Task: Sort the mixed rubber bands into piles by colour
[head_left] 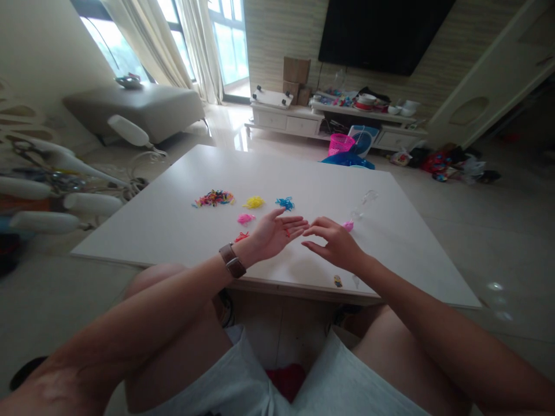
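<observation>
My left hand (273, 236) is held palm up above the white table, fingers stretched out flat, with a small red rubber band (287, 233) lying on them. My right hand (332, 242) is close by on the right, its fingers curved near the left fingertips and its thumb apart; nothing shows between them. Small piles of rubber bands lie around the left hand: mixed colours (215, 198), yellow (254, 202), blue (285, 203), pink (245, 219) and red (241, 237), the last partly hidden. A pink item (348, 226) sits beyond the right hand, partly covered.
Clear plastic pieces (370, 196) lie at the right of the white table (403, 248). A small yellow cartoon figure (337, 281) is near the front edge. Beyond the table stand a pink basket (340, 144) and a low cabinet (286, 122). A white-armed lamp (73, 167) is at left.
</observation>
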Available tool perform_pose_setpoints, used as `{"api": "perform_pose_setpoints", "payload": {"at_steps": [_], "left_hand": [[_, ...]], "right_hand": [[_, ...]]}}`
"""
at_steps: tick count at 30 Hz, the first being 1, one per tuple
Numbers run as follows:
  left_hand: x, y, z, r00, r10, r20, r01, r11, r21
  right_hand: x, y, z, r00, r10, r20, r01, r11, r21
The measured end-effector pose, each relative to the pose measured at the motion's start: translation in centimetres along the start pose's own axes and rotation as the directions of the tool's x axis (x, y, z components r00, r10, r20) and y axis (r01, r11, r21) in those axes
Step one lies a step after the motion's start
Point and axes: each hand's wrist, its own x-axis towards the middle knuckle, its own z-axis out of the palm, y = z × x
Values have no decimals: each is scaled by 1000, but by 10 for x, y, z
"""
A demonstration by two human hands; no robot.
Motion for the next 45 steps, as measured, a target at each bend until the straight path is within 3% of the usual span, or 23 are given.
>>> {"api": "perform_pose_setpoints", "payload": {"at_steps": [5, 13, 20, 23, 25, 28, 31, 35, 41, 45], "left_hand": [[-3, -11, 4, 993, -71, 91, 68, 997, 39], [0, -16, 1, 974, -98, 206, 89, 995, 55], [-2, -16, 3, 965, -62, 255, 29, 991, 130], [2, -13, 2, 980, 36, 196, -82, 969, 234], [6, -7, 0, 970, 190, 154, -234, 901, 365], [7, 4, -1, 903, 388, 184, -415, 679, 606], [2, 12, -1, 856, 430, 288, -478, 444, 758], [-8, 9, 1, 806, 421, 416, -528, 192, 828], [-12, 2, 5, 782, 412, 467, -531, 48, 846], [-13, 3, 7, 773, 422, 474, -535, 31, 844]], "right_hand": [[1, -6, 12, 998, -60, 10, 59, 998, 9], [2, -1, 20, 999, -35, 7, 35, 999, 10], [0, -2, 19, 1000, -15, -2, 15, 1000, -5], [2, -3, 12, 999, 30, -43, -31, 999, -34], [3, -4, 6, 994, 74, -79, -76, 997, -27], [5, -4, -4, 984, 123, -127, -122, 992, 11], [5, -4, -11, 974, 151, -166, -145, 988, 50], [5, -4, -14, 967, 183, -178, -167, 981, 100], [5, -7, -14, 970, 189, -150, -169, 976, 139], [5, -9, -14, 971, 201, -132, -182, 973, 143]]}}
